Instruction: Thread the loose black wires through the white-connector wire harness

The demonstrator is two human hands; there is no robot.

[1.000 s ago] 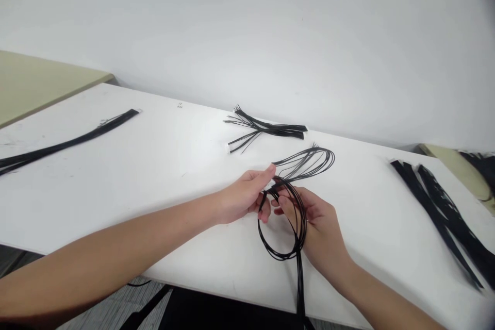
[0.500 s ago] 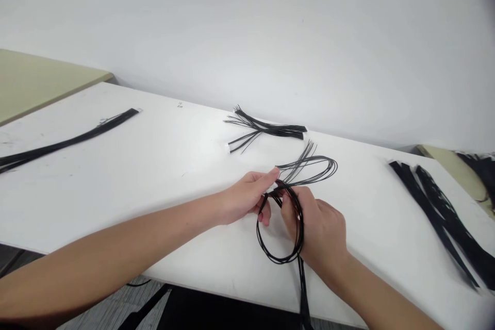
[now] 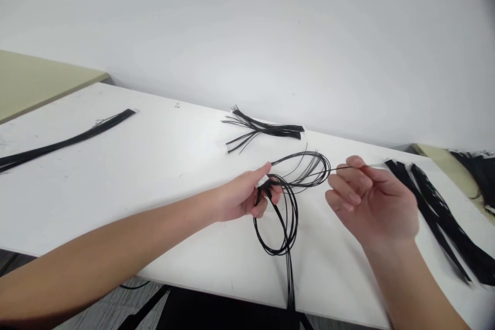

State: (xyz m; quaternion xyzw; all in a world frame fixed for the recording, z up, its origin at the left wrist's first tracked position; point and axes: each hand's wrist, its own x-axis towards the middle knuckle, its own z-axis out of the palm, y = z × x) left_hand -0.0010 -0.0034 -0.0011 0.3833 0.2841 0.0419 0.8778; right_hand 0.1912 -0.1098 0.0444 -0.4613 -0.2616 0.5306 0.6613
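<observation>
Head view: left hand [image 3: 242, 198] is pinched shut on the crossing of the looped wire bundle [image 3: 289, 273]. One loop hangs toward the wrist side and a flatter loop fans out past the fingertips. The bundle's tail runs over the near table [image 3: 162, 165] edge.

Right hand [image 3: 371, 201] pinches a single strand [image 3: 333, 169] between thumb and forefinger, other fingers loosely curled. The strand's long axis runs sideways between the two hands, from the far loop to the right fingertips, and looks taut.

Beyond the left hand there's a cut wire pile [image 3: 266, 129], and far out to its left a long wire bundle [image 3: 65, 142]. Black strips [image 3: 444, 211] lie just outside the right hand. Table is white and flat, with a plain wall [image 3: 270, 36] behind.
</observation>
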